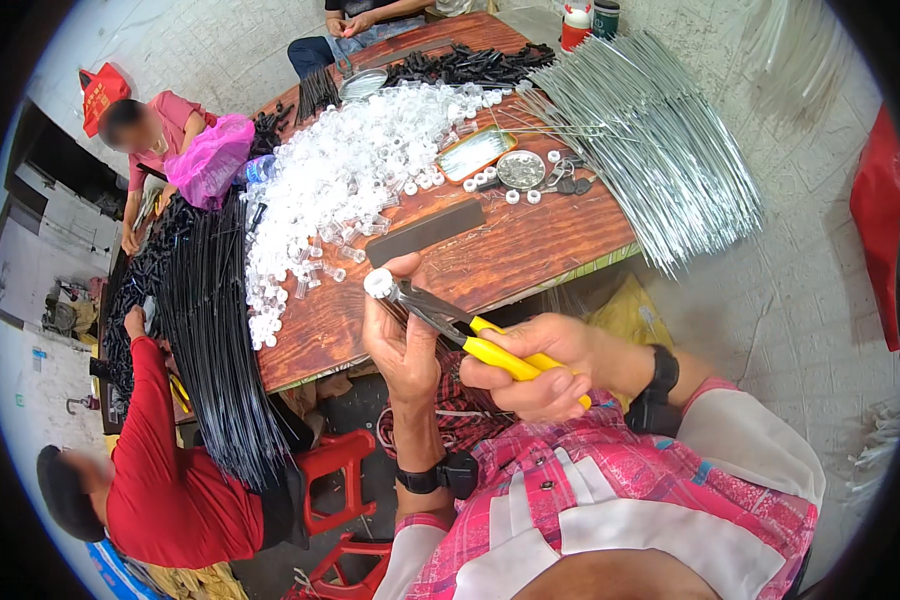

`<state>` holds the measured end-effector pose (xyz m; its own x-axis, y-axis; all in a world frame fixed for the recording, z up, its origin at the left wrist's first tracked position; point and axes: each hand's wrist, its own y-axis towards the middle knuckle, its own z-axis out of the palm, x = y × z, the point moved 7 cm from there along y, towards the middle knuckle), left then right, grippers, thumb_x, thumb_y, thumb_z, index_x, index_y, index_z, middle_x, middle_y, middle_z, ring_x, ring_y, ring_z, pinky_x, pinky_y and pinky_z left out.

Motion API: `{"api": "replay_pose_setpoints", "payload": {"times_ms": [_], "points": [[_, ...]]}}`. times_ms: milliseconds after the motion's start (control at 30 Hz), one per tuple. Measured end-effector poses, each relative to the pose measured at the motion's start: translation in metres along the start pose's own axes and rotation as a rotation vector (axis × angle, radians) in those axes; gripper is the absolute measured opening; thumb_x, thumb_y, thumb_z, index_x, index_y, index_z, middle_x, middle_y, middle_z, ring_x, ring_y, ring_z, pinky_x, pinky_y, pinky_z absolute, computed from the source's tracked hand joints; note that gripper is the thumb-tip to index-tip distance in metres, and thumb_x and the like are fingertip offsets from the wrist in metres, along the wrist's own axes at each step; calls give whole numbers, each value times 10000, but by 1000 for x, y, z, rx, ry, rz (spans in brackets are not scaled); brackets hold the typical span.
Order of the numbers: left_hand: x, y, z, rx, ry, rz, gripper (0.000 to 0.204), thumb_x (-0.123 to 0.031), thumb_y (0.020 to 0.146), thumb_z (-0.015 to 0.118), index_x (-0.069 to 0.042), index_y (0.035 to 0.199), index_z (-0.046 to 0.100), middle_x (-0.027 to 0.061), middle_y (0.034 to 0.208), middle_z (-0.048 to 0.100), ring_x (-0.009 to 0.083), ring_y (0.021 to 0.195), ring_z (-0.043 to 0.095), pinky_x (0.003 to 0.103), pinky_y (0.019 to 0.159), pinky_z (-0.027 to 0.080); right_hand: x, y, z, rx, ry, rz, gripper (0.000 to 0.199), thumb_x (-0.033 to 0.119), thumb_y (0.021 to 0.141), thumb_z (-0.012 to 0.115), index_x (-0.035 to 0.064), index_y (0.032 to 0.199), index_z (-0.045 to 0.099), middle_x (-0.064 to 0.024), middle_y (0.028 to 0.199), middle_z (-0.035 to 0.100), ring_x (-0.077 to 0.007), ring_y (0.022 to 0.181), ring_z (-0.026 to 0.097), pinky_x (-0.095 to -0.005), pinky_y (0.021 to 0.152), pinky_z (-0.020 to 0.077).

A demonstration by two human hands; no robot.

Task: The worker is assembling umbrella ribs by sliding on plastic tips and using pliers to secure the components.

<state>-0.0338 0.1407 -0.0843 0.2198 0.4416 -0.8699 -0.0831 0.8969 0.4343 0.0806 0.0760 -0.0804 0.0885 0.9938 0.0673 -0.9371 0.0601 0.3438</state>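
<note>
In front of the table, my left hand (407,362) is raised, its fingers closed on a small white round plastic cap (379,283). My right hand (545,362) is wrapped round the yellow handles of a pair of pliers (498,356). The metal jaws reach left to the cap and touch its near side; whether they bite on it I cannot make out. Something thin and dark shows below the jaws by my left fingers, partly hidden. Past my hands, a flat dark bar (425,232) lies on the wooden table (530,245).
Clear and white plastic pieces (340,165) form a big heap. Silvery rods (660,150) overhang the table's right side, black rods (210,310) its left. Beside the bar are an oblong tray (477,153) and a round tin (521,170). Three other people work around the table; a red stool (340,480) stands left.
</note>
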Motion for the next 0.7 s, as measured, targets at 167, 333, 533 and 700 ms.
{"api": "replay_pose_setpoints", "payload": {"times_ms": [167,333,533,700], "points": [[-2,7,-10,-21,-24,-5,415,-126,940,575,69,1291,471,27,994,548,53,817,497,178,754,400,32,-32,20,-600,-962,286,507,457,1003,492,-43,1059,550,-142,784,652,-193,613,669,-291,524,551],[-5,3,2,23,-30,-50,434,-114,944,548,51,1333,445,6,960,544,15,736,440,153,608,353,76,-34,49,-972,-1641,175,381,369,1026,476,-1,1057,558,-65,770,646,-138,645,650,-272,570,523],[-7,1,7,37,-34,-70,436,-114,947,550,54,1335,444,-8,940,521,14,728,433,157,601,347,91,-29,60,-965,-1915,227,273,268,1017,504,2,1032,566,-37,731,632,-122,629,635,-275,574,515],[-4,6,5,0,-71,-42,505,-118,914,619,59,1349,432,4,872,511,24,644,418,175,544,311,100,-29,61,-1040,-1799,17,205,206,965,594,4,1002,606,-37,723,637,-111,632,645,-273,572,518]]}}
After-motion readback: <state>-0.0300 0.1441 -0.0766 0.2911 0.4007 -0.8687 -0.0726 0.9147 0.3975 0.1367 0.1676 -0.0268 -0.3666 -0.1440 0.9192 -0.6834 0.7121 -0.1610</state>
